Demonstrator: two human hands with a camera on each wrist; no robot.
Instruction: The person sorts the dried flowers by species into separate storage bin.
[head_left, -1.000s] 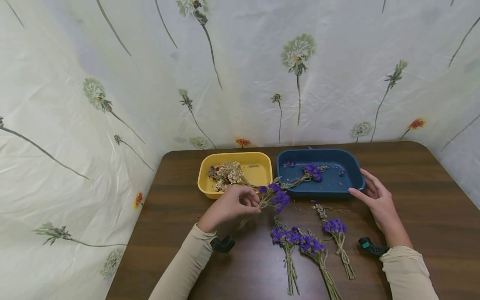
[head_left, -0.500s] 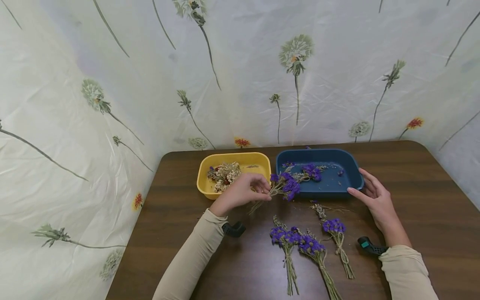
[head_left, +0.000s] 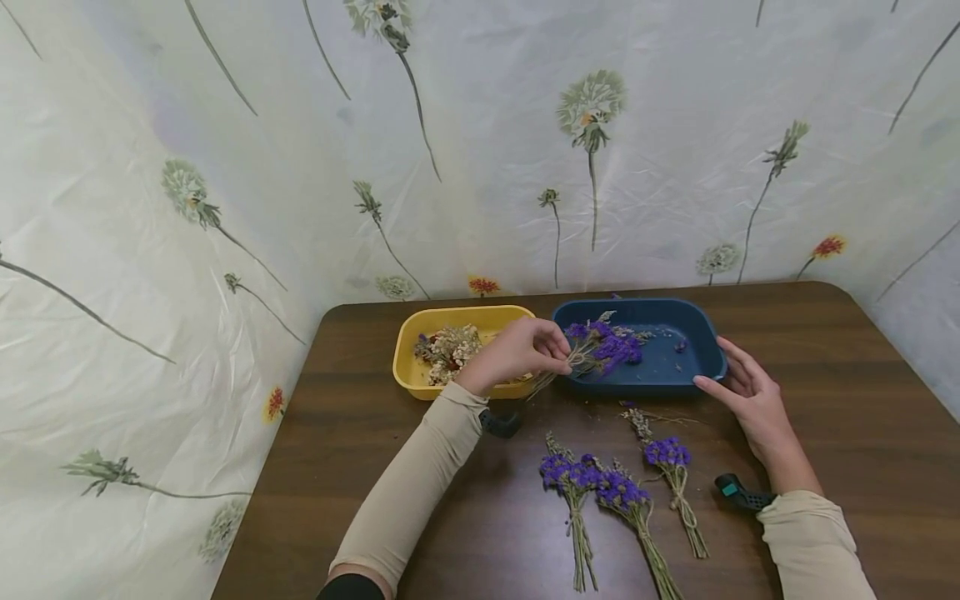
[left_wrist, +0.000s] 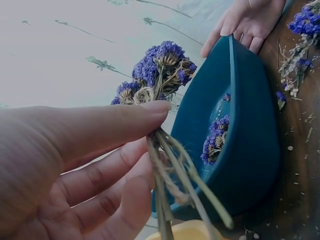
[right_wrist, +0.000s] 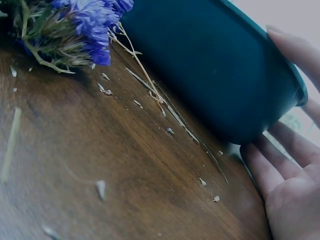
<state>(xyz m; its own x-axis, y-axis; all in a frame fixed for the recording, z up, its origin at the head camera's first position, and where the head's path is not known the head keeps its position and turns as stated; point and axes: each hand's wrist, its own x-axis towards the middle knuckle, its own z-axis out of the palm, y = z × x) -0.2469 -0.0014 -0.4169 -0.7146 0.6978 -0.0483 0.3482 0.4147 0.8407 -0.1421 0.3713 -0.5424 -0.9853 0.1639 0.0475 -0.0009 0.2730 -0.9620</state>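
Observation:
My left hand (head_left: 517,354) pinches a bunch of dried purple flowers (left_wrist: 160,65) by its twine-tied stems, between thumb and forefinger. The flower heads hang over the left part of the blue tray (head_left: 637,388), overlapping another purple bunch (head_left: 622,348) inside it. In the left wrist view the loose stem ends point down past the fingers. At the tray's right end, my right hand (head_left: 753,400) grips the corner. Its thumb lies at the rim and its fingers (right_wrist: 280,155) are against the outer wall in the right wrist view.
A yellow tray (head_left: 411,385) with pale dried flowers (head_left: 453,346) stands left of the blue one, partly behind my left arm. Three tied purple bunches (head_left: 573,477) lie on the brown table (head_left: 465,517) in front. Loose stems and plant bits (right_wrist: 170,110) are scattered near the blue tray.
My left hand has carried the purple bunch right and away from me, from in front of the yellow tray to over the blue tray. My right hand keeps its place on the corner.

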